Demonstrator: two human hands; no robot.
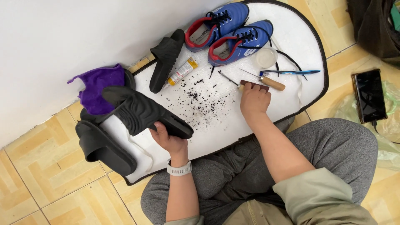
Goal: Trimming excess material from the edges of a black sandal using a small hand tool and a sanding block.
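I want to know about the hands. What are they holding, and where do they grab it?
The left hand holds a black slide sandal by its sole edge. The right hand pinches a small brown piece at its near edge.

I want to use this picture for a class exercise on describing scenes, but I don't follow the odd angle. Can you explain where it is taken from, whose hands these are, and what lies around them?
The camera sits on a person's head and looks down at their own lap and hands. The left hand grips a black slide sandal. The right hand rests on a dark brown strip on the white mat. Also there: blue sports shoes, a glue tube, a wooden-handled awl, a blue toothbrush, a purple cloth and black crumbs.
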